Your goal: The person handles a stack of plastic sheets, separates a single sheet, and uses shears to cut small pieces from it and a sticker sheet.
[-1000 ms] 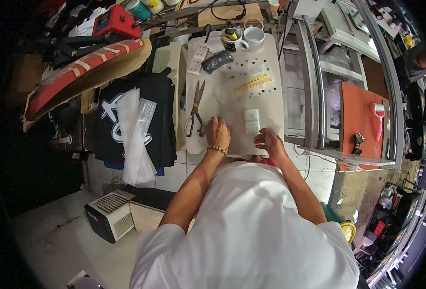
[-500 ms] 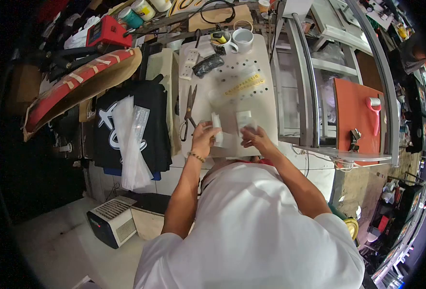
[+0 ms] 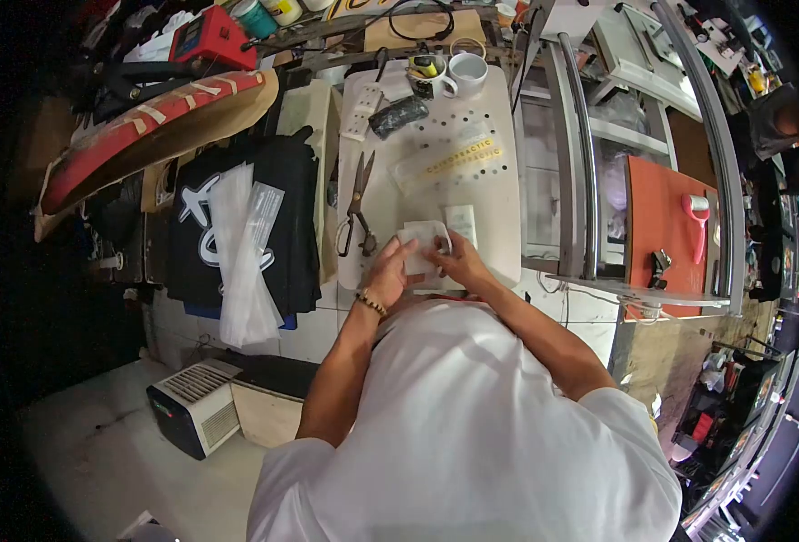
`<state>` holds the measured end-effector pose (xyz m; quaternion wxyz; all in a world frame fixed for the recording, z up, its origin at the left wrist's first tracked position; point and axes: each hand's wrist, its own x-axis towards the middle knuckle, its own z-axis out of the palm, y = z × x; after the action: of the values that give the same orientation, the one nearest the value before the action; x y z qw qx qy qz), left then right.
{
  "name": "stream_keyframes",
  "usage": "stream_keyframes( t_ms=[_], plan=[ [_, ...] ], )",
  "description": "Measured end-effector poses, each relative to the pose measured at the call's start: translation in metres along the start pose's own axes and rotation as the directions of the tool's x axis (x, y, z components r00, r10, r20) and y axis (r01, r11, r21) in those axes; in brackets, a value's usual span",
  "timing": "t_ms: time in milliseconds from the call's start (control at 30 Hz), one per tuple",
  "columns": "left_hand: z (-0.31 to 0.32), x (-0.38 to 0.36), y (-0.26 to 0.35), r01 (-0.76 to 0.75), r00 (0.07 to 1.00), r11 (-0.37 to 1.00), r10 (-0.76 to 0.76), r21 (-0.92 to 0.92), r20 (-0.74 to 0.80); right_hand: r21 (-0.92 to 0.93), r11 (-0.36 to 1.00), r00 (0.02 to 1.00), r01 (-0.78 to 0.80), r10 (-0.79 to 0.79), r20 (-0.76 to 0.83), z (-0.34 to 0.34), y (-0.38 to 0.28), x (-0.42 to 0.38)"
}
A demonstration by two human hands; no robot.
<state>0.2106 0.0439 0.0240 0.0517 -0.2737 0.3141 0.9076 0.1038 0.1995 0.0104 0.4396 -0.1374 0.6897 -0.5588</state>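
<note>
Between my two hands is a small pale translucent sheet (image 3: 425, 237), held near the front of the white table (image 3: 499, 203). My left hand (image 3: 388, 274) grips its left side, while the fingers of my right hand (image 3: 461, 263) pinch its right edge. Just beyond my right hand a small white stack of sheets (image 3: 460, 219) lies on the tabletop. Large scissors (image 3: 356, 203) rest to the left, blades pointing away from me. Farther back is a clear film (image 3: 418, 169) with yellow "CHIROPRACTIC" lettering.
At the table's back stand a white mug (image 3: 468, 72), a power strip (image 3: 361, 112) and a black wrapped bundle (image 3: 398, 117). Folded black shirts (image 3: 282, 212) with clear film strips (image 3: 237, 271) lie to the left. A metal frame (image 3: 578, 163) borders the right side.
My hands have come together from apart, and both now hold the pale sheet. The white stack near my right hand now lies on the table out of its fingers.
</note>
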Motion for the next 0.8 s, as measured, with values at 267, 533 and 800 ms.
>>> stream_keyframes(
  t_ms=[267, 533, 800],
  plan=[
    [-0.002, 0.010, -0.001, -0.070, 0.969, 0.915, 0.156, 0.398, -0.190, -0.026, 0.976, 0.962, 0.218, -0.219, -0.164, 0.002, 0.002, -0.004],
    [-0.012, 0.020, -0.017, -0.111, 0.944, 0.815, 0.265, 0.569, -0.196, 0.328, 0.943, 0.927, 0.056, 0.073, -0.367, -0.006, -0.008, 0.001],
    [0.011, 0.027, -0.025, -0.182, 0.895, 0.324, 0.446, 0.928, 0.020, 0.312, 0.946, 0.907, 0.083, 0.059, -0.418, -0.002, -0.006, 0.000]
  ],
)
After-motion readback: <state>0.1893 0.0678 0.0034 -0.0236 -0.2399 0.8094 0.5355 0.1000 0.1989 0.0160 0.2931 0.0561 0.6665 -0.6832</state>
